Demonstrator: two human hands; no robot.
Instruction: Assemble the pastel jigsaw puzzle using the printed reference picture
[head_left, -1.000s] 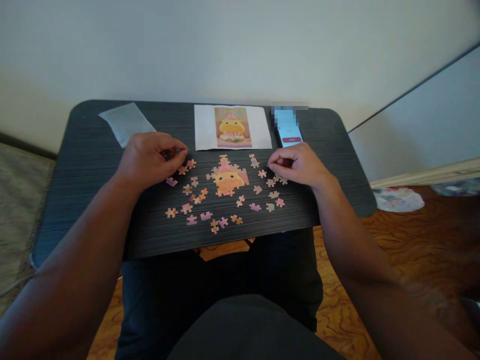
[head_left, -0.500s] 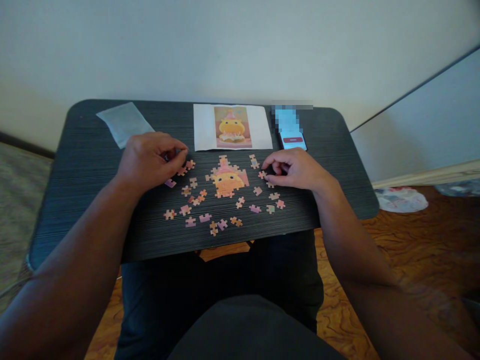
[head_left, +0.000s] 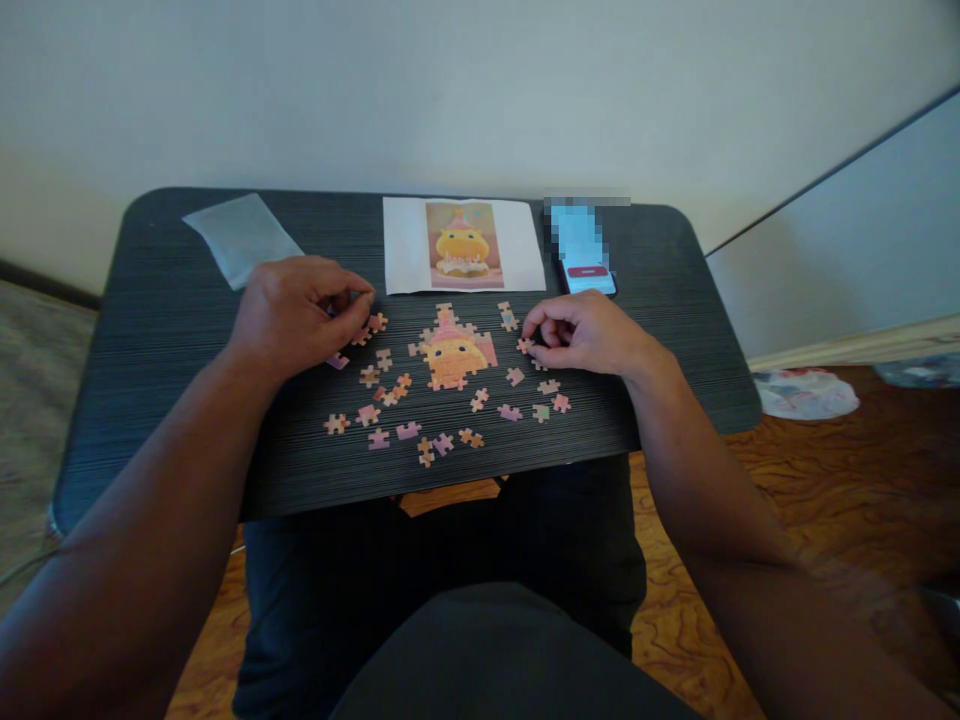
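A partly joined jigsaw puzzle [head_left: 454,355] with a yellow face and pink hat lies mid-table. My left hand [head_left: 300,315] hovers to its left, thumb and forefinger pinched together; whatever is between them is too small to make out. Loose pieces, one a purple puzzle piece [head_left: 337,361], lie under and beside that hand. On the right, my right hand [head_left: 581,332] has thumb and forefinger closed about a small pink puzzle piece [head_left: 524,345]. A two-piece joined bit [head_left: 508,316] sits just beyond those fingertips. Several loose pieces are scattered nearer me, among them an orange puzzle piece [head_left: 471,438].
Behind the puzzle lies a printed reference sheet [head_left: 409,245] with the same figure. A lit phone [head_left: 589,250] is to its right, and a clear plastic bag [head_left: 244,240] at the back left. The dark table [head_left: 690,340] meets a pale wall.
The view has tilted a little, so the table appears slightly higher. Both hands keep nearly the same pose and place over the table; no piece has plainly moved.
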